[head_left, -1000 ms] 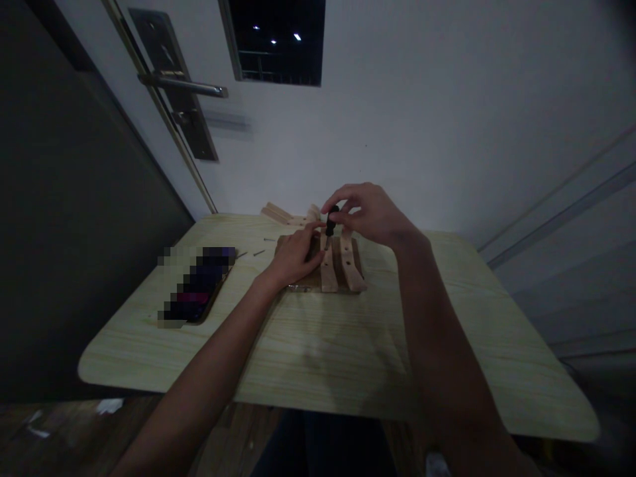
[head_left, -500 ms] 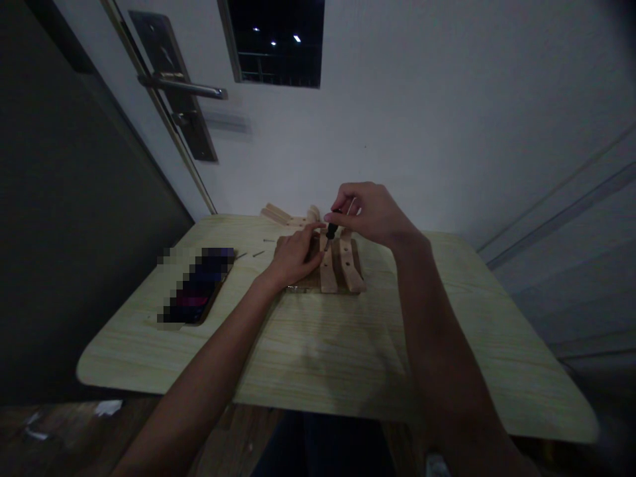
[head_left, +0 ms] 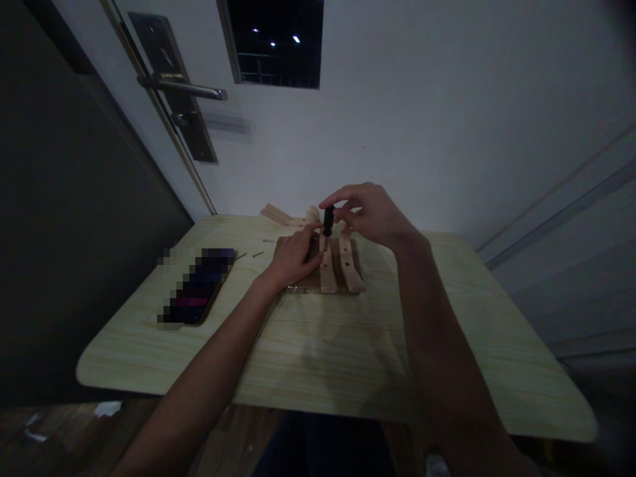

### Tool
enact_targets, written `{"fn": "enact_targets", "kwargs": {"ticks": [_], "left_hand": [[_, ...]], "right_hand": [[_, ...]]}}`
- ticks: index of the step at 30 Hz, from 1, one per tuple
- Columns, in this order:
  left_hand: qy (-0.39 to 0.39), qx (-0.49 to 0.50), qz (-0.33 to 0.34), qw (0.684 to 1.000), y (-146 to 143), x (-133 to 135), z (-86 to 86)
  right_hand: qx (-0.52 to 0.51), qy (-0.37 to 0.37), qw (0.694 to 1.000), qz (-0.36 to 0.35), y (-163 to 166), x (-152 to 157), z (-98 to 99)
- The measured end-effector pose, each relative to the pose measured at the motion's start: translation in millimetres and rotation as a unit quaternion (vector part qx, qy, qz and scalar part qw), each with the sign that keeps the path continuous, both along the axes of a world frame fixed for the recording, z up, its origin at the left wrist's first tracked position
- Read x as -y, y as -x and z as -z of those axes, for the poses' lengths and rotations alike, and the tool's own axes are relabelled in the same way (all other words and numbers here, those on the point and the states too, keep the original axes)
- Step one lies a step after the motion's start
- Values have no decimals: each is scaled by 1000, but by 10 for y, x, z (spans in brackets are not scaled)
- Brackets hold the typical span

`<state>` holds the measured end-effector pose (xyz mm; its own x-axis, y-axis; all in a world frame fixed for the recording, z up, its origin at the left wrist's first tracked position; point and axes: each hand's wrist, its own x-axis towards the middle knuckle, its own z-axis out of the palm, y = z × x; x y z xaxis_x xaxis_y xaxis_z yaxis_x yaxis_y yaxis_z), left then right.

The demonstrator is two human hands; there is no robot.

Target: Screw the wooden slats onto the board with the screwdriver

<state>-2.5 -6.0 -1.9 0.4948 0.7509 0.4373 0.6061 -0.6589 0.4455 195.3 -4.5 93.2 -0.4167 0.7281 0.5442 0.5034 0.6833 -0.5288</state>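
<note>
A small black-handled screwdriver (head_left: 328, 220) stands nearly upright, its tip at a hole in a pale wooden piece (head_left: 326, 275). Around its handle are the fingertips of my right hand (head_left: 370, 212), the index finger stretched over the top. My left hand (head_left: 297, 255) lies flat with fingers extended on a brown board (head_left: 305, 286); its thumb reaches the pale piece's edge. Beside that piece on the board lies a second pale wooden piece (head_left: 349, 265) with drilled holes. Whether a screw sits under the screwdriver tip is too small to tell.
More pale wooden pieces (head_left: 278, 215) lie behind my left hand. Several loose screws (head_left: 258, 254) are on the table (head_left: 298, 351) to the left, near a phone (head_left: 199, 291). A white door with a metal handle (head_left: 191, 87) rises behind the table.
The screwdriver has gone from tilted to nearly upright. My right hand's fingers have loosened and shifted on its handle, the index finger now extended. My left hand has stayed in place.
</note>
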Motion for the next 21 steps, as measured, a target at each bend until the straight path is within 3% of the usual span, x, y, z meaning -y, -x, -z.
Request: {"fn": "enact_targets", "kwargs": {"ticks": [21], "left_hand": [[-13, 2, 0, 1000, 4, -34, 45]], "right_hand": [[15, -2, 999, 52, 35, 1, -26]]}}
